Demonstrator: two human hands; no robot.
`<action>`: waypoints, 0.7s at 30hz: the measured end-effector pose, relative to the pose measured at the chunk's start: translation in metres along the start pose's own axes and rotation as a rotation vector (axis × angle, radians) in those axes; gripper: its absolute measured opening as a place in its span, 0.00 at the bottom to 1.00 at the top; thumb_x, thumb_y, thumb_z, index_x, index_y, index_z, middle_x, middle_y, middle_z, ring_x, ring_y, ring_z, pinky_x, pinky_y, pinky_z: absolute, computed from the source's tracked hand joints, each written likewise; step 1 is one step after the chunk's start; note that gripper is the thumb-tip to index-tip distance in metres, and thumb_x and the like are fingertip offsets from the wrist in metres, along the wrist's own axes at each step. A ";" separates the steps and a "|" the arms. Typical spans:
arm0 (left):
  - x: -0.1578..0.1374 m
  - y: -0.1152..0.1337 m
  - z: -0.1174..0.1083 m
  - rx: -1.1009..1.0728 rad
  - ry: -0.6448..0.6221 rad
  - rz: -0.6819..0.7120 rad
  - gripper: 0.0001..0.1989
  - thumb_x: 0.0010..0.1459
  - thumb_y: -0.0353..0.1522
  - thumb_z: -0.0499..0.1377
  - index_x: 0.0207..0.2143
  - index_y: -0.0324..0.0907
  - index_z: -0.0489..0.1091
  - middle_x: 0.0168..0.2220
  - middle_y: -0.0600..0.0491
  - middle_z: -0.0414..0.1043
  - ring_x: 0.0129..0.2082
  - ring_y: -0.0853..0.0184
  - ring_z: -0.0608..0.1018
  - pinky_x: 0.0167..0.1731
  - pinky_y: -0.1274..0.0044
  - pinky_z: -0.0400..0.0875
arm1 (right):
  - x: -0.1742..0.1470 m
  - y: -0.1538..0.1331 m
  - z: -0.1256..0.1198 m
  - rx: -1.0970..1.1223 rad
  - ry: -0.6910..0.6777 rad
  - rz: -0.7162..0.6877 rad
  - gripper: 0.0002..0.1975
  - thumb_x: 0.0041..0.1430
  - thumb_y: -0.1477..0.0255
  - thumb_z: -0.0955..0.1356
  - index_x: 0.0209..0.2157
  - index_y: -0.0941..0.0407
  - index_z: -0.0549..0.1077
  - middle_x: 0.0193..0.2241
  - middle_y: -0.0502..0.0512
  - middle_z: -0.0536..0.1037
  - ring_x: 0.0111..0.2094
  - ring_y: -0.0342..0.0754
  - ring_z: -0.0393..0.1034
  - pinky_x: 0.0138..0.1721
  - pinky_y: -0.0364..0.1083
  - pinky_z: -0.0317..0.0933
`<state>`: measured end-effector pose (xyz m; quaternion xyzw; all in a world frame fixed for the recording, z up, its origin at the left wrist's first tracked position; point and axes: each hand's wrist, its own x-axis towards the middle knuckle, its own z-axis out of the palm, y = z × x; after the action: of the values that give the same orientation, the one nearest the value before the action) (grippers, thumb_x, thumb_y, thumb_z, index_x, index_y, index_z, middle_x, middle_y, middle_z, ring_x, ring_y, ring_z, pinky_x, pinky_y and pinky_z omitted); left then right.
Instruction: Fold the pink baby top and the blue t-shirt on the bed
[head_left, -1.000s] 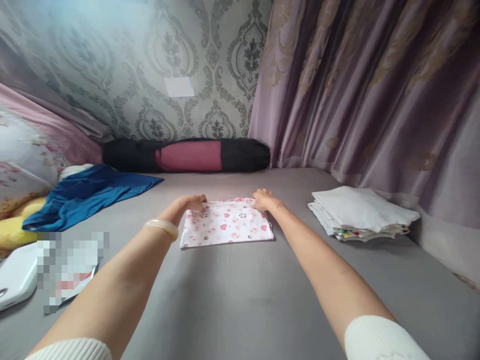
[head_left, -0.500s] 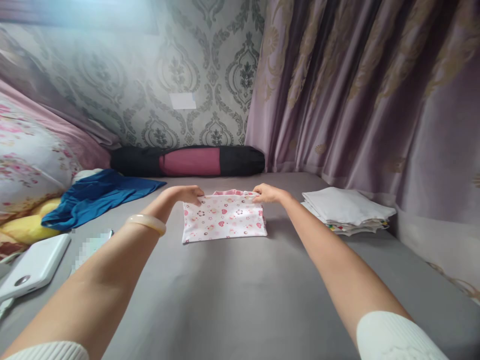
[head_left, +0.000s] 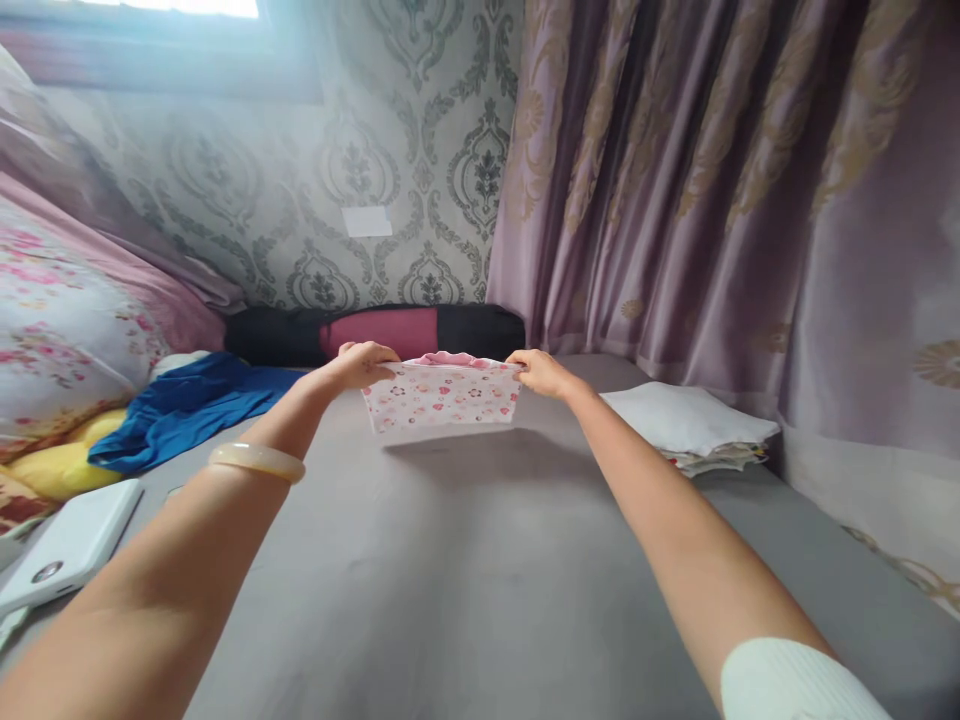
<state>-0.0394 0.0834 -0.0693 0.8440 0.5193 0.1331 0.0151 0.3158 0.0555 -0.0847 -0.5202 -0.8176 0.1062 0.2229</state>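
A white cloth with pink hearts and flowers (head_left: 446,398) hangs between my two hands, folded, with a pinker patterned layer showing behind its top edge. Its lower edge is off the grey bed sheet (head_left: 450,580), and a shadow lies under it. My left hand (head_left: 365,364) pinches the cloth's top left corner; a pale bangle circles that forearm. At the top right corner, my right hand (head_left: 541,373) grips the same edge between thumb and fingers. Whether the cloth is a garment I cannot tell.
To the right lies a stack of folded white cloths (head_left: 694,418) beside the purple curtain (head_left: 675,200). A black and maroon bolster (head_left: 382,333) runs along the wall. On the left are a crumpled blue cloth (head_left: 191,405), a yellow item (head_left: 60,470) and a white power bank (head_left: 71,545).
Both hands have raised the patterned cloth off the bed, and its lower edge now swings away from me. The view has tilted slightly upward.
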 end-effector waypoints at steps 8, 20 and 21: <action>-0.040 0.008 0.065 0.099 0.354 0.089 0.17 0.57 0.29 0.49 0.44 0.47 0.74 0.39 0.50 0.79 0.42 0.61 0.76 0.59 0.57 0.45 | -0.029 0.007 0.046 -0.282 0.249 -0.097 0.15 0.53 0.84 0.61 0.38 0.56 0.73 0.38 0.56 0.77 0.42 0.50 0.66 0.49 0.48 0.55; -0.130 0.032 0.114 0.035 0.077 0.197 0.25 0.52 0.22 0.47 0.49 0.48 0.69 0.48 0.50 0.75 0.49 0.61 0.73 0.61 0.59 0.45 | -0.120 0.009 0.095 -0.243 0.039 -0.245 0.18 0.53 0.85 0.59 0.39 0.54 0.71 0.39 0.56 0.75 0.44 0.51 0.64 0.50 0.47 0.54; -0.132 0.031 0.117 0.029 0.033 0.200 0.27 0.50 0.21 0.47 0.50 0.48 0.69 0.48 0.50 0.74 0.50 0.61 0.73 0.61 0.60 0.47 | -0.123 0.010 0.097 -0.241 0.006 -0.246 0.18 0.53 0.85 0.59 0.40 0.54 0.71 0.40 0.57 0.74 0.44 0.51 0.64 0.50 0.48 0.54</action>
<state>-0.0405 -0.0343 -0.2046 0.8895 0.4343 0.1406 -0.0191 0.3217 -0.0451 -0.2053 -0.4394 -0.8812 -0.0226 0.1728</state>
